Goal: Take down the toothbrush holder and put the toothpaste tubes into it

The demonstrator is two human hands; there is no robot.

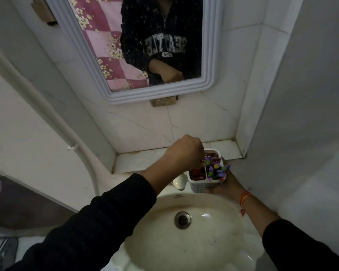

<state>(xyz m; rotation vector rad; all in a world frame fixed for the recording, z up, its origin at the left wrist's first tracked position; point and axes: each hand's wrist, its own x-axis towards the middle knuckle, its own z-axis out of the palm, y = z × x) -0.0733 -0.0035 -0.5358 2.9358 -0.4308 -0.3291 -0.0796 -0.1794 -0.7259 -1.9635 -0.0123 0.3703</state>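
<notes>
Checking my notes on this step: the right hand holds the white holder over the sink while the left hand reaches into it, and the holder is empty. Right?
Not quite: the holder is not empty. The head view shows red and purple items inside. The rest stands: right hand holds it over the sink, left hand reaches in.

You stand in a home bathroom: a white basin (186,249) with a drain (182,220) lies below your fingers (201,153), a framed mirror (209,83) and marble tiles (141,124) above them.
</notes>
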